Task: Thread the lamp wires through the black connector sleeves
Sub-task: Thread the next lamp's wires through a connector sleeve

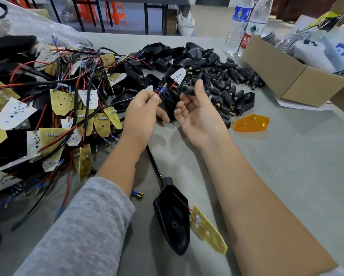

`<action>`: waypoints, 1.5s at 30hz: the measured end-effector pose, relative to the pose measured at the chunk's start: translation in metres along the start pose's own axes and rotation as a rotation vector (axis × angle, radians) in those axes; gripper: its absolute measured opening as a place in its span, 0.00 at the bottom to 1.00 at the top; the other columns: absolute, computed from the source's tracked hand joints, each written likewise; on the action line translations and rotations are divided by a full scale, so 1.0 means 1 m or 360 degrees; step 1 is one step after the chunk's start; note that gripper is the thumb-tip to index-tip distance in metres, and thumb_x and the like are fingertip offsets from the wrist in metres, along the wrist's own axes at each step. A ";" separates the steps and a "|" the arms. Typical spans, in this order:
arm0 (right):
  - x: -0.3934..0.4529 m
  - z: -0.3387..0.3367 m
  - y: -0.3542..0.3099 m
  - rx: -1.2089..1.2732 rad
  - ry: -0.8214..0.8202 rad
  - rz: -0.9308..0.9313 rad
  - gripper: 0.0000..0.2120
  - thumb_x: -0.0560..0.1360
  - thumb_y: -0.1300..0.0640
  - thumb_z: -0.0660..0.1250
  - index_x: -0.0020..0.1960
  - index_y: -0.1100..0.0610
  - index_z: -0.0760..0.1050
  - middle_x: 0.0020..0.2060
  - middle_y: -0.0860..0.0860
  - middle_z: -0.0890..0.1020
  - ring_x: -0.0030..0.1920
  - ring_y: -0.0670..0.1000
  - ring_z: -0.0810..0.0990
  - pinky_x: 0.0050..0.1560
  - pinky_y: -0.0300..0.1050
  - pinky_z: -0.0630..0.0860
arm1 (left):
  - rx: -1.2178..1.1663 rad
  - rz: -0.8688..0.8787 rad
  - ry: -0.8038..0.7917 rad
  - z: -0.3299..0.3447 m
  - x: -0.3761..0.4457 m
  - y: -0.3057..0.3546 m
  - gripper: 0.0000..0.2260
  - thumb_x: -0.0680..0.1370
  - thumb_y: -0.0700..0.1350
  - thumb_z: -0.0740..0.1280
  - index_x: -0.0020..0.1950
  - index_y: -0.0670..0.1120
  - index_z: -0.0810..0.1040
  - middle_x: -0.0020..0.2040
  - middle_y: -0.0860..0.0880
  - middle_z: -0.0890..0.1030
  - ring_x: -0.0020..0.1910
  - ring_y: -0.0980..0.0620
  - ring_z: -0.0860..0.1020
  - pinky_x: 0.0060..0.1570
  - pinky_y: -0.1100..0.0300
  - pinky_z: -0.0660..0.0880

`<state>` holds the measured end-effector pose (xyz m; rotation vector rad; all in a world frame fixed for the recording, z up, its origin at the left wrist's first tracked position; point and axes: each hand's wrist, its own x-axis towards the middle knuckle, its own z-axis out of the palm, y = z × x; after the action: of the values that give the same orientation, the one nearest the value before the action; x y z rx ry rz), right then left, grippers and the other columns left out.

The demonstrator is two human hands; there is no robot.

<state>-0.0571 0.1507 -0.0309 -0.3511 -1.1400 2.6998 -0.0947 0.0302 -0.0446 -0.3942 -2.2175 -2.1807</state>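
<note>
Grey matting covers the bench [286, 176], which is crowded at the left with a tangle of red and black lamp wires [53, 100] joined to yellow and white boards. Black connector sleeves [232, 80] are heaped at the far middle, beside a cardboard box [282, 76] and two water bottles [246, 22]. The ends of a red and a blue wire [160, 90] are pinched between the closed fingers of the left hand [141, 114]. One sleeve [188, 90] is gripped at the fingertips of the right hand [199, 114], just right of the wire ends. A black lamp housing [173, 218] lies near, between the forearms, and an orange lens [250, 123] lies to the right.
</note>
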 end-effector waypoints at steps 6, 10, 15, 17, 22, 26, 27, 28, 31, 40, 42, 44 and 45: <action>-0.003 0.000 -0.003 -0.0022 -0.0085 0.0087 0.18 0.79 0.41 0.60 0.44 0.56 0.76 0.42 0.51 0.81 0.36 0.47 0.77 0.37 0.39 0.75 | 0.0058 -0.0030 0.0011 0.001 -0.002 0.001 0.08 0.83 0.45 0.55 0.45 0.49 0.69 0.30 0.44 0.82 0.20 0.61 0.67 0.27 0.65 0.65; -0.005 -0.001 -0.002 -0.0162 -0.0155 0.0075 0.15 0.79 0.45 0.63 0.45 0.57 0.77 0.44 0.52 0.82 0.39 0.48 0.81 0.38 0.38 0.77 | 0.0139 0.0033 -0.0050 0.002 -0.003 0.000 0.05 0.82 0.43 0.59 0.46 0.46 0.71 0.29 0.50 0.81 0.25 0.61 0.73 0.33 0.65 0.70; -0.004 0.002 0.002 -0.0256 -0.0158 0.0006 0.11 0.81 0.52 0.62 0.46 0.58 0.78 0.36 0.50 0.83 0.36 0.46 0.81 0.39 0.36 0.79 | 0.0310 0.0135 -0.0041 0.002 -0.003 -0.002 0.04 0.81 0.42 0.63 0.47 0.44 0.74 0.43 0.37 0.81 0.40 0.53 0.75 0.49 0.60 0.72; -0.003 0.002 0.002 -0.0242 -0.0133 -0.0010 0.11 0.81 0.52 0.63 0.46 0.58 0.78 0.37 0.51 0.83 0.37 0.47 0.81 0.40 0.36 0.79 | 0.0283 0.0137 -0.0017 0.001 -0.003 -0.002 0.05 0.81 0.42 0.63 0.45 0.46 0.74 0.38 0.43 0.78 0.37 0.55 0.73 0.45 0.63 0.71; -0.002 0.001 0.003 -0.0189 -0.0057 -0.0009 0.10 0.80 0.52 0.63 0.46 0.58 0.77 0.40 0.54 0.82 0.35 0.48 0.82 0.38 0.38 0.80 | 0.0026 0.0049 0.0073 -0.002 0.002 -0.001 0.07 0.82 0.45 0.61 0.45 0.49 0.73 0.37 0.54 0.77 0.28 0.61 0.68 0.32 0.65 0.64; -0.002 0.001 0.003 -0.0207 0.0016 0.0005 0.11 0.81 0.53 0.63 0.44 0.57 0.76 0.35 0.51 0.82 0.31 0.46 0.81 0.34 0.37 0.79 | -0.0245 -0.0014 0.0036 -0.004 0.001 0.002 0.06 0.81 0.45 0.63 0.45 0.47 0.74 0.35 0.54 0.81 0.24 0.60 0.65 0.23 0.68 0.62; -0.002 0.001 0.004 -0.0216 0.0024 0.0005 0.11 0.81 0.53 0.63 0.44 0.57 0.76 0.34 0.51 0.82 0.31 0.46 0.81 0.34 0.37 0.79 | -0.0254 -0.0008 0.0022 -0.005 0.001 0.002 0.06 0.81 0.45 0.64 0.45 0.47 0.75 0.34 0.54 0.81 0.24 0.60 0.65 0.23 0.68 0.62; -0.002 0.001 0.004 -0.0224 0.0027 0.0001 0.11 0.81 0.52 0.63 0.44 0.57 0.76 0.34 0.51 0.82 0.31 0.46 0.81 0.34 0.36 0.79 | -0.0254 0.0005 0.0008 -0.005 0.001 0.003 0.05 0.80 0.44 0.66 0.45 0.47 0.75 0.34 0.54 0.81 0.23 0.60 0.66 0.23 0.68 0.62; -0.002 0.001 0.003 -0.0231 0.0011 -0.0025 0.10 0.81 0.51 0.63 0.45 0.56 0.76 0.36 0.51 0.83 0.31 0.45 0.80 0.34 0.36 0.78 | -0.0247 0.0048 -0.0039 -0.004 -0.001 0.001 0.05 0.77 0.40 0.70 0.47 0.47 0.75 0.32 0.56 0.81 0.25 0.63 0.72 0.26 0.72 0.67; 0.000 -0.001 0.004 -0.0132 0.0035 -0.0038 0.14 0.81 0.43 0.59 0.46 0.53 0.74 0.37 0.51 0.86 0.35 0.46 0.83 0.37 0.37 0.79 | -0.0340 0.0015 -0.0035 -0.003 -0.003 0.002 0.10 0.73 0.37 0.74 0.49 0.46 0.77 0.38 0.49 0.82 0.29 0.62 0.78 0.27 0.73 0.69; 0.000 -0.001 0.004 -0.0081 0.0037 -0.0035 0.16 0.82 0.43 0.57 0.50 0.55 0.73 0.38 0.52 0.86 0.34 0.47 0.82 0.36 0.38 0.79 | -0.0342 0.0004 -0.0023 -0.003 -0.003 0.002 0.11 0.73 0.36 0.74 0.50 0.47 0.77 0.38 0.49 0.82 0.29 0.63 0.77 0.27 0.74 0.68; 0.000 -0.002 0.004 -0.0018 0.0034 -0.0025 0.16 0.82 0.43 0.56 0.56 0.56 0.71 0.38 0.54 0.86 0.33 0.47 0.81 0.35 0.38 0.79 | -0.0349 0.0000 -0.0020 -0.003 -0.002 0.003 0.11 0.73 0.36 0.74 0.51 0.46 0.76 0.38 0.49 0.81 0.28 0.63 0.77 0.27 0.74 0.68; 0.000 -0.002 0.004 -0.0003 0.0033 -0.0023 0.16 0.82 0.44 0.56 0.58 0.55 0.71 0.38 0.54 0.86 0.33 0.48 0.81 0.35 0.38 0.79 | -0.0340 0.0001 -0.0020 -0.003 -0.002 0.003 0.12 0.73 0.37 0.74 0.51 0.47 0.76 0.38 0.49 0.81 0.28 0.63 0.76 0.27 0.74 0.68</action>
<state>-0.0572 0.1494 -0.0354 -0.3686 -1.1353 2.6767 -0.0931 0.0266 -0.0419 -0.4123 -1.9948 -2.4290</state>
